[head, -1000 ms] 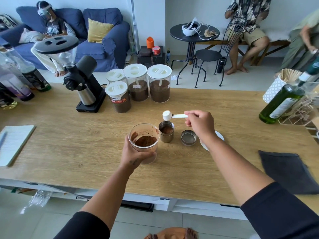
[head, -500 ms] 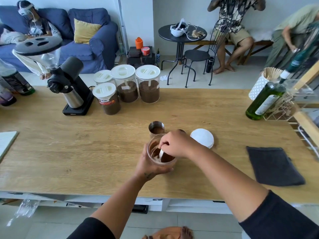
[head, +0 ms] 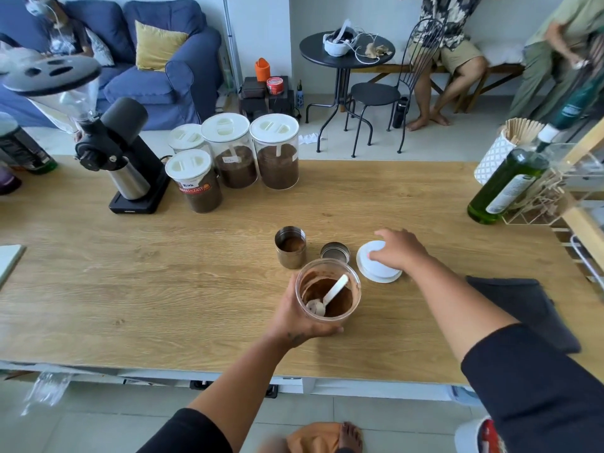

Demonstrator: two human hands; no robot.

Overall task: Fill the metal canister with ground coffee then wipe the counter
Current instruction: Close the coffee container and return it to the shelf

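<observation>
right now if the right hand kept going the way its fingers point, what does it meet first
The right hand points left across the white lid it rests on. Past the lid's edge, the small metal lid probably comes first, then the metal canister.

A red label reading "SMART & EASY" sits on the front coffee jar [head: 195, 181]; other labels are illegible

I'm in a home living room: a blue sofa [head: 157, 70] with a yellow cushion [head: 157, 45], a small round café table [head: 346, 52], and my wooden bench [head: 163, 273] carrying a coffee grinder [head: 121, 161] and coffee jars [head: 255, 152].
</observation>
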